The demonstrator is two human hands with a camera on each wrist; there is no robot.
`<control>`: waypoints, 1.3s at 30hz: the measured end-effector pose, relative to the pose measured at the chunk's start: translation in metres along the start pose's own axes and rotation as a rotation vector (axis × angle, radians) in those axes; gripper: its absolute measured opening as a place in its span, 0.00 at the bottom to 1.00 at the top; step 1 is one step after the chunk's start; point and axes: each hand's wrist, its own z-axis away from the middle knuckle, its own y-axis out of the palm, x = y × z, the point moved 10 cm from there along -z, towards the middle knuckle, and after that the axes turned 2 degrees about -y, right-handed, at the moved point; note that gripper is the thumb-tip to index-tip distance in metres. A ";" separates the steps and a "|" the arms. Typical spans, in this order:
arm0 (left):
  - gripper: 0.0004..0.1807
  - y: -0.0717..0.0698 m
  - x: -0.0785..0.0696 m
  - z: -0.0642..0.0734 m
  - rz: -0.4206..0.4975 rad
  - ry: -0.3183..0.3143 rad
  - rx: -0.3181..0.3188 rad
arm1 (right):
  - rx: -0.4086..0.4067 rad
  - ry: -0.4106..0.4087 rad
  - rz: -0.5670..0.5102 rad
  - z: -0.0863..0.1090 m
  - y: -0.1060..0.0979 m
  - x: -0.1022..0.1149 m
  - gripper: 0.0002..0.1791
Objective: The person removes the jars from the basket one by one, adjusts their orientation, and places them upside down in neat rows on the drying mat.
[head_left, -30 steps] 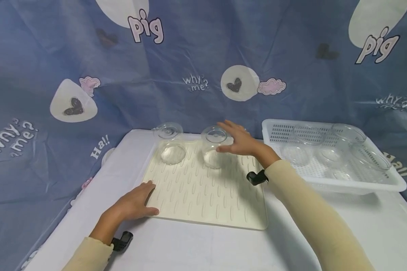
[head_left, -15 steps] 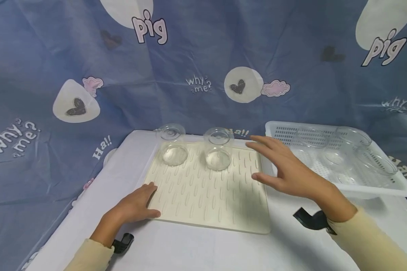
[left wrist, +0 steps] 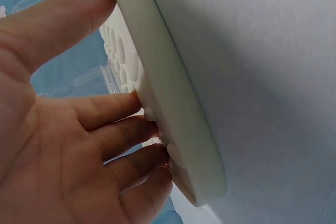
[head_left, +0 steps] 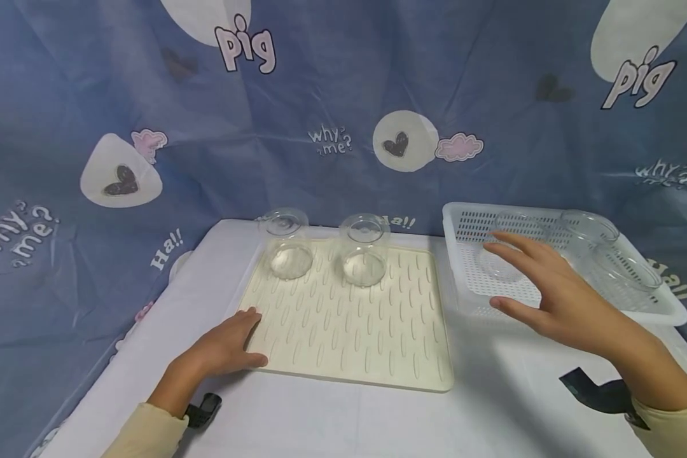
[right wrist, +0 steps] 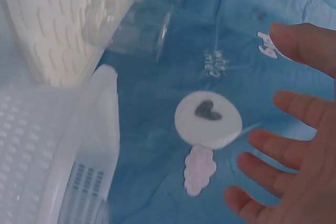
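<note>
My left hand [head_left: 223, 346] rests at the near left corner of a cream ribbed mat [head_left: 343, 331], fingers extended. The left wrist view shows its thumb and fingertips touching the thick mat edge [left wrist: 173, 103]. Two clear cups [head_left: 291, 245] [head_left: 364, 251] stand side by side at the back of the mat. My right hand [head_left: 572, 299] hovers over the near left side of a white perforated basket [head_left: 458, 267], fingers spread and holding nothing. Several clear cups [head_left: 626, 267] are inside the basket, partly hidden behind this hand.
A white cloth [head_left: 332, 423] covers the table under the mat and basket. Behind it hangs a blue printed curtain [head_left: 320, 184], close to the back of the cups. The basket's raised rim [head_left: 672, 315] bounds the right side.
My right hand has left the right-hand cup on the mat and moved right, over the basket. My left hand stays at the mat's corner.
</note>
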 end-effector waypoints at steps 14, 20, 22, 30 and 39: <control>0.51 0.007 0.004 0.001 0.000 -0.019 -0.002 | 0.056 0.196 0.027 0.028 -0.017 -0.080 0.45; 0.51 0.004 0.004 0.002 0.002 -0.023 -0.006 | 0.088 0.273 0.078 0.036 -0.020 -0.110 0.44; 0.52 0.003 0.004 0.001 0.002 -0.022 -0.008 | 0.107 0.290 0.100 0.037 -0.019 -0.119 0.44; 0.51 0.003 0.003 -0.001 0.001 -0.015 0.002 | 0.144 0.346 0.152 0.051 -0.014 -0.153 0.41; 0.52 0.002 0.002 -0.001 -0.003 -0.004 0.002 | 0.285 0.507 0.225 0.068 -0.016 -0.195 0.44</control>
